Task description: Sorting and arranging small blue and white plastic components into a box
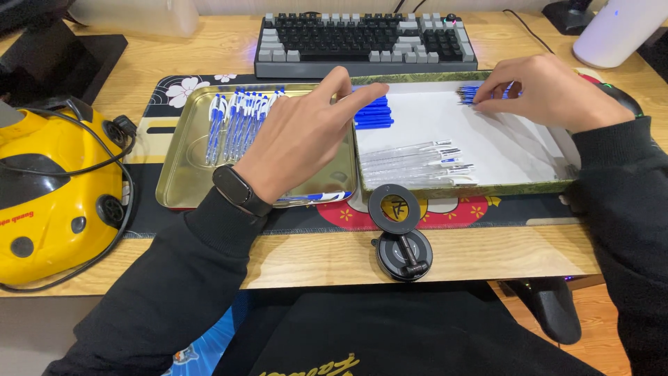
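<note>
Picking pen parts: right hand (550, 90) pinching blue tips (470, 92) in box (536, 186), left hand (303, 136) released, fingers spread above caps (373, 113); next calls for grasping one.

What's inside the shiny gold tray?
The gold tray holds a row of blue-and-white pens. The left hand hovers over its right part, so whatever lies beneath stays hidden.
</note>
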